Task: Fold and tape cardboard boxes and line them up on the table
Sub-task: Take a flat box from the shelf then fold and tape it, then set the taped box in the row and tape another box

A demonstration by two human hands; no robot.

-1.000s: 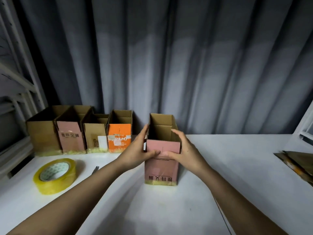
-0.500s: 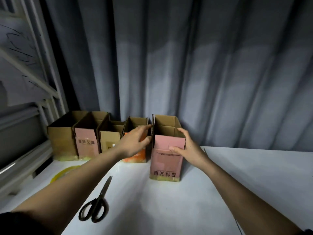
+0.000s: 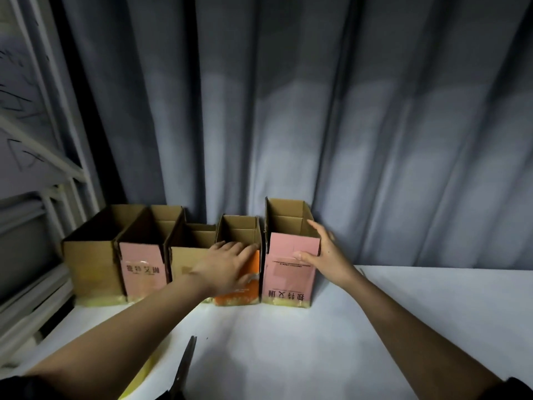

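Five open-topped cardboard boxes stand in a row at the back of the white table (image 3: 331, 342): a brown box (image 3: 86, 267), a pink box (image 3: 142, 269), a small brown box (image 3: 181, 256), an orange box (image 3: 249, 288) and a taller pink box (image 3: 288, 272) at the right end, touching the orange one. My left hand (image 3: 227, 264) lies flat with straight fingers against the orange box's front and top edge. My right hand (image 3: 323, 254) rests on the taller pink box's front right corner, thumb on the front face and fingers along the right wall.
Black scissors (image 3: 184, 368) lie near the front edge, beside a yellow tape roll (image 3: 138, 382) mostly hidden under my left forearm. A grey curtain (image 3: 317, 125) hangs right behind the boxes. A white metal rack (image 3: 43, 197) stands at the left.
The taller pink box has moved back and left until it stands against the orange box. My left hand let go of it and went to the orange box. My right hand stayed on it.
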